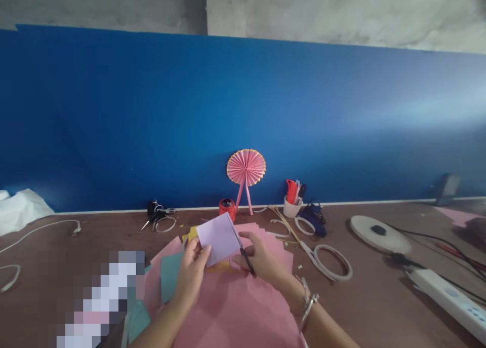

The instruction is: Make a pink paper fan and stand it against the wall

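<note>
My left hand (192, 274) pinches the lower left edge of a lilac paper square (218, 238), held up over a large pink sheet (235, 307). My right hand (261, 261) is closed on a pair of scissors (245, 257) with a dark handle; the blade runs along the lilac paper's right edge. A bracelet sits on my right wrist. Teal paper (170, 282) and a yellow scrap lie on the pink sheet under my hands.
A pink pleated paper fan (246, 168) leans on the blue wall. Nearby are a red tape dispenser (227, 207), keys (155, 214), a white cup of tools (293, 200), white rings (332, 263), a round white base (379, 234) and a power strip (448, 297).
</note>
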`<action>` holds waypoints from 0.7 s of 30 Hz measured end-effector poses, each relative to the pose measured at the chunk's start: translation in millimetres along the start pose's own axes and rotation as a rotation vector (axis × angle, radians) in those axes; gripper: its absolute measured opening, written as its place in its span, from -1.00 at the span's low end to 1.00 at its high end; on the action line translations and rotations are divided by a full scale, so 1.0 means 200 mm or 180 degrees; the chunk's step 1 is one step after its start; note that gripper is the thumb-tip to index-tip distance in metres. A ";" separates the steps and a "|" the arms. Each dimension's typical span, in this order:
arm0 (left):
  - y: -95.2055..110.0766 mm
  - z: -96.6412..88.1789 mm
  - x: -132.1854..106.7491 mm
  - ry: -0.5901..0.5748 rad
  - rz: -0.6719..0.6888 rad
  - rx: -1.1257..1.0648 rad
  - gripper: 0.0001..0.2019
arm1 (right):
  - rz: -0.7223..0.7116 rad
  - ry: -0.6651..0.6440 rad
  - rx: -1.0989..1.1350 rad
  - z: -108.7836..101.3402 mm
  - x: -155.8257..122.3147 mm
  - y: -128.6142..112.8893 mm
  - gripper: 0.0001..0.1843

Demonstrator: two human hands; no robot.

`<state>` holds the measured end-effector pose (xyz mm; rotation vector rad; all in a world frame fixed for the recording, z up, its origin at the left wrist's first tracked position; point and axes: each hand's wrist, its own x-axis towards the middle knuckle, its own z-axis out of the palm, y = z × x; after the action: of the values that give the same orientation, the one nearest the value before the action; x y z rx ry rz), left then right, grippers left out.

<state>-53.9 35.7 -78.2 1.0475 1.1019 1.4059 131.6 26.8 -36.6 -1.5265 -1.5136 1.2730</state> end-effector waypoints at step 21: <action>0.02 0.00 -0.01 0.0044 -0.0065 0.0033 -0.54 | -0.0060 0.0051 0.0034 0.01 -0.01 -0.03 -0.41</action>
<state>-54.1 33.6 -74.8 1.0327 1.1280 1.3944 126.8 25.2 -30.6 -1.5090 -1.5054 1.2533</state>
